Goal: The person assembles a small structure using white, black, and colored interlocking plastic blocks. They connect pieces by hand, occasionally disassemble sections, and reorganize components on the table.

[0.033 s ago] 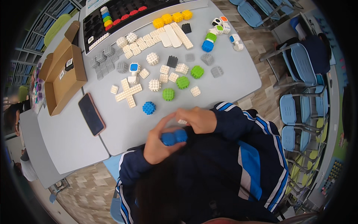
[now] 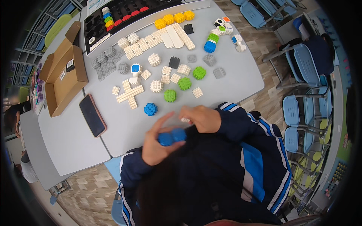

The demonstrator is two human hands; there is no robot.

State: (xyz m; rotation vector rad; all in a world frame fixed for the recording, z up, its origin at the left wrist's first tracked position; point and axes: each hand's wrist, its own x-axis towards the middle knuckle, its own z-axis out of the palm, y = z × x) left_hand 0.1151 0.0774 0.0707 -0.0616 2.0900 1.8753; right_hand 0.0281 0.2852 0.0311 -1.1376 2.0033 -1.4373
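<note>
Blue pair: two studded blue blocks [image 2: 172, 137] are sitting joined side by side, just below the frame's centre, over the near tabletop [image 2: 124, 124] edge.
Long axis: the pair is running left to right, tilting slightly up toward the right.
Left hand: the left hand [image 2: 156, 145] is grasping the pair's left block, forefinger stretching up toward the loose blue block [image 2: 150, 109].
Right hand: the right hand [image 2: 200, 117] is curling over a small white piece [image 2: 185, 120], fingers touching it just above the pair's right end.
Hidden: most of the white piece is hiding under the fingers; the pair's underside is not showing.
Around: green blocks [image 2: 184, 83], a white cross [image 2: 129, 94] and a phone [image 2: 92, 115] are lying further up and left.
</note>
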